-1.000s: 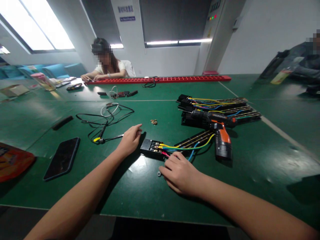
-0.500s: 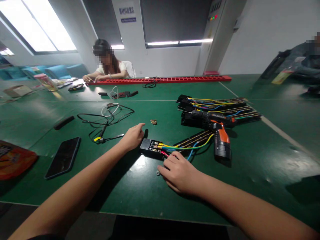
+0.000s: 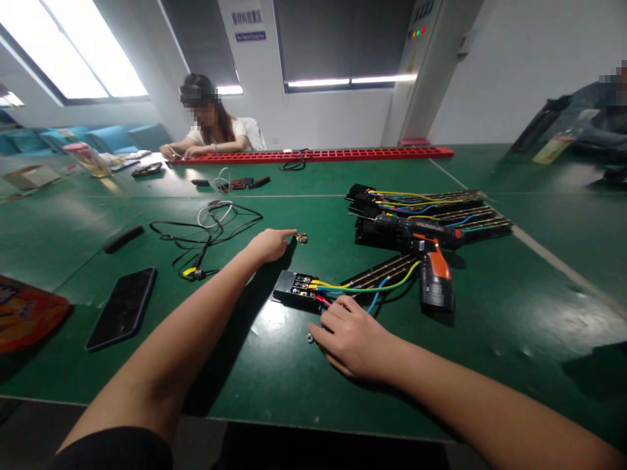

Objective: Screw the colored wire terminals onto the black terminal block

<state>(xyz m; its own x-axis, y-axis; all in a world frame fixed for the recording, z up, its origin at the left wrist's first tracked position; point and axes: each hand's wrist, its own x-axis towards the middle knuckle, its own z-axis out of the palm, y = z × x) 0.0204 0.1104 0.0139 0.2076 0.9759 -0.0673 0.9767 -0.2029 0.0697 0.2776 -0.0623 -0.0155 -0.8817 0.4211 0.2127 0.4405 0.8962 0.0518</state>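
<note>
My left hand [image 3: 270, 245] stretches forward over the green table [image 3: 274, 365], index finger extended and almost touching a small pile of brass screws [image 3: 301, 238]; it holds nothing. My right hand [image 3: 350, 336] rests on the table with fingers curled, its fingertips on the red wire by the black terminal block [image 3: 296, 288]. Yellow, blue and green wires [image 3: 372, 287] run from the block to the right. A small metal nut [image 3: 310, 338] lies just left of my right hand.
An orange and black cordless screwdriver [image 3: 431, 261] lies right of the block, before a stack of wired black blocks [image 3: 421, 212]. A dark phone [image 3: 122, 308], a tangle of cables [image 3: 208, 232] and a red packet [image 3: 24, 313] lie left. One person sits behind a long red rail [image 3: 313, 155]; another person sits far right.
My left hand has left the terminal block's left end and reached forward and right toward the brass screws. My right hand has stayed in place.
</note>
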